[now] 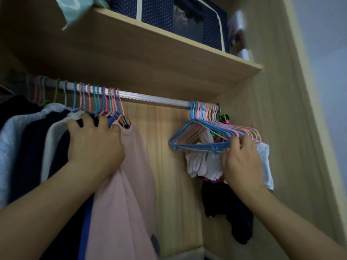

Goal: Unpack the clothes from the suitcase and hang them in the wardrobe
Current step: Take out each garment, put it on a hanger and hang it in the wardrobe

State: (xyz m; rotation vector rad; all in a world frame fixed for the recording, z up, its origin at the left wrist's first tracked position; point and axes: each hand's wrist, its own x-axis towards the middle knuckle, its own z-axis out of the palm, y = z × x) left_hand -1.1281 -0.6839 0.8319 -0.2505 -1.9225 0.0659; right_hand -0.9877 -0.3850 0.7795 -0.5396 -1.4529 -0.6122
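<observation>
Head view: left hand [93, 141] presses on hung clothes [33, 132] at left of wardrobe rail [150, 97], fingers curled over garment tops beside pink garment [127, 184]. Right hand [242, 162] pinches empty hangers [202, 136] (pink/blue bunch, rail's right end). Suitcase out of frame.

This is a home, seen from inside a bedroom wardrobe [281, 91] of pale wood-grain board. A metal rail [150, 97] runs across it, crowded on the left with hung clothes [122, 184] and at the far right with a bunch of empty pink and blue hangers [202, 128]. On the shelf [169, 53] above stand dotted navy fabric storage boxes [154, 12].
</observation>
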